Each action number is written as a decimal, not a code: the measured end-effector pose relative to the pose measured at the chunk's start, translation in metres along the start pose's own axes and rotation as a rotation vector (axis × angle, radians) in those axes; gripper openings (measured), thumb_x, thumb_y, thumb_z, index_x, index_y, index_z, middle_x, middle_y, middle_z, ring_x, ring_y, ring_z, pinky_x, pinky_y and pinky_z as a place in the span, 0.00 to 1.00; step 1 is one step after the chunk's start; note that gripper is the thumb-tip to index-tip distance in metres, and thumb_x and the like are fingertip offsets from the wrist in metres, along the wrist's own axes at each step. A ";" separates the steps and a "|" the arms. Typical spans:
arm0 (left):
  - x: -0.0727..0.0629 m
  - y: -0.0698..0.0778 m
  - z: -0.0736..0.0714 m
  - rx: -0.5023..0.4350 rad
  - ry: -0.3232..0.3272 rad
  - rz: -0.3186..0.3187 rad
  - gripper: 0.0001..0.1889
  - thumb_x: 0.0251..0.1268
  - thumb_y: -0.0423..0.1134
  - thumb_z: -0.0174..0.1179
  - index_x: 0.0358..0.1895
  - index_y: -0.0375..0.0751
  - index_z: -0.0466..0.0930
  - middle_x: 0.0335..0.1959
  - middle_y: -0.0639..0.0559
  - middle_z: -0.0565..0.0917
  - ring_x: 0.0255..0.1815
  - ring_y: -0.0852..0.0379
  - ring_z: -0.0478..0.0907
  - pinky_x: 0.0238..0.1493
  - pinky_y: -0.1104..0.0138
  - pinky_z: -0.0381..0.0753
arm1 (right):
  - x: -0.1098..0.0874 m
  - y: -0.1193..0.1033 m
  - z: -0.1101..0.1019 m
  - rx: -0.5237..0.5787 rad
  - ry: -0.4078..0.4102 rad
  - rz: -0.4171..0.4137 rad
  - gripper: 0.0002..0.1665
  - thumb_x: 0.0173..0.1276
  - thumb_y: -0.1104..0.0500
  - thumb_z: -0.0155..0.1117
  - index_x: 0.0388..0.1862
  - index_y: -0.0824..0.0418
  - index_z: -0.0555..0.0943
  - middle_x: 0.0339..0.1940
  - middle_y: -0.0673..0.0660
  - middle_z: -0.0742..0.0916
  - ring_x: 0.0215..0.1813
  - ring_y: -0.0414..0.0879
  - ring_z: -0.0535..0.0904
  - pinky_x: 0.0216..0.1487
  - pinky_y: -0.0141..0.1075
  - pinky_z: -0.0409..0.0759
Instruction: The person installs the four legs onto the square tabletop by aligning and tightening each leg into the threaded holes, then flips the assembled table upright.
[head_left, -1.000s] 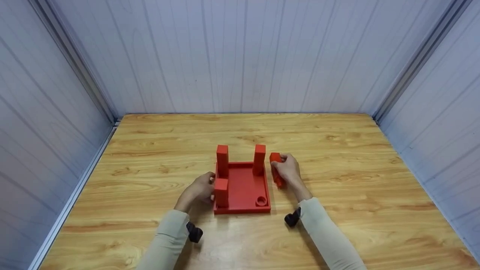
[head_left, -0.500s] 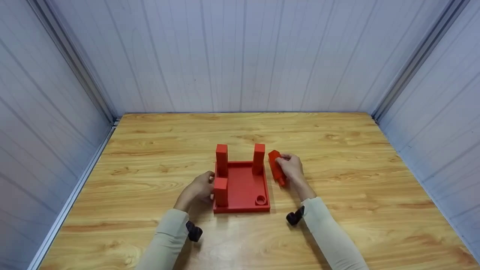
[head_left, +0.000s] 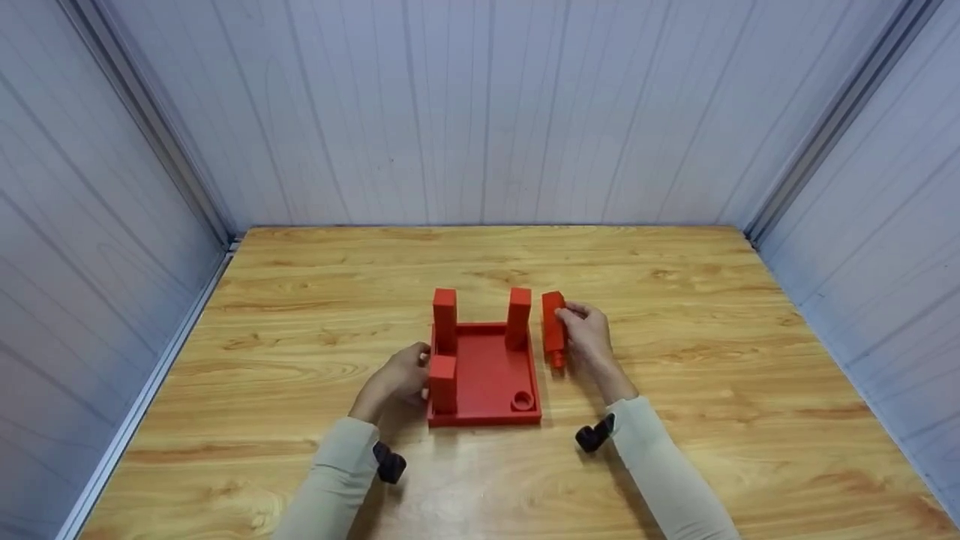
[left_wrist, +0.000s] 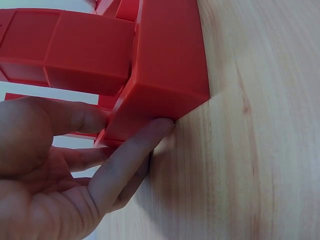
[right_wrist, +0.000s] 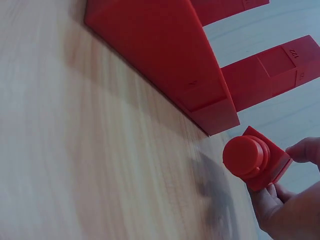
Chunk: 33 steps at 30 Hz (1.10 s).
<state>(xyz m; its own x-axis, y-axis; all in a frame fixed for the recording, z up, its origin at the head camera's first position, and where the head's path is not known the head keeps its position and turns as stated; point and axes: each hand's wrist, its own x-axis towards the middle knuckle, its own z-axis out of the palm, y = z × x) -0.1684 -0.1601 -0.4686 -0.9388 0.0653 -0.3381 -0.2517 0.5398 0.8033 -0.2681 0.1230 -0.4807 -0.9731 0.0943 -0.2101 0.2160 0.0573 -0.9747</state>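
A shallow red tray-like base (head_left: 491, 375) lies on the table. Square red posts stand upright at three of its corners: far left (head_left: 445, 322), far right (head_left: 517, 319) and near left (head_left: 443, 386). At the near right corner is a round ring socket (head_left: 523, 409). My left hand (head_left: 403, 375) pinches the base's left wall, thumb at the upper edge and fingers low outside. Right of the base, my right hand (head_left: 589, 337) holds a loose red post (head_left: 554, 322) between thumb and fingers. Its round peg end (right_wrist: 242, 156) points toward me, apart from the base.
Everything stands on a wood-grain table (head_left: 675, 450). Pale panel walls (head_left: 480, 112) enclose it at the back and both sides. A black wrist camera (head_left: 389, 463) sits on the left sleeve and another black wrist camera (head_left: 595, 433) on the right.
My right hand has shifted slightly right and turned the loose post, which tilted and now lies straighter and a little farther away. The left hand and the base have stayed put.
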 end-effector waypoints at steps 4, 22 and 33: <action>0.000 0.001 0.000 -0.005 -0.009 -0.011 0.21 0.66 0.32 0.53 0.62 0.32 0.67 0.52 0.36 0.76 0.38 0.47 0.78 0.29 0.55 0.83 | -0.001 -0.001 -0.002 0.046 -0.013 0.021 0.24 0.68 0.59 0.58 0.61 0.67 0.73 0.54 0.62 0.80 0.50 0.46 0.78 0.43 0.31 0.80; -0.004 0.003 -0.001 -0.015 -0.019 -0.030 0.22 0.67 0.33 0.54 0.63 0.35 0.67 0.53 0.40 0.75 0.30 0.50 0.77 0.28 0.59 0.81 | -0.007 -0.009 -0.008 0.337 -0.066 -0.087 0.24 0.68 0.63 0.59 0.60 0.72 0.71 0.46 0.57 0.80 0.43 0.41 0.81 0.45 0.32 0.81; -0.003 0.003 0.000 -0.011 -0.017 -0.029 0.23 0.65 0.30 0.53 0.63 0.33 0.66 0.54 0.38 0.73 0.32 0.49 0.77 0.27 0.58 0.81 | -0.014 -0.017 -0.011 0.449 -0.131 -0.198 0.22 0.67 0.64 0.61 0.57 0.72 0.71 0.44 0.55 0.80 0.43 0.43 0.78 0.43 0.33 0.80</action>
<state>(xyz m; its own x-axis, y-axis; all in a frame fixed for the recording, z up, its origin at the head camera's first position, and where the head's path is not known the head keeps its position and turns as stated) -0.1665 -0.1591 -0.4648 -0.9271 0.0643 -0.3693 -0.2811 0.5327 0.7983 -0.2572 0.1317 -0.4601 -1.0000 -0.0019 0.0027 -0.0018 -0.3744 -0.9273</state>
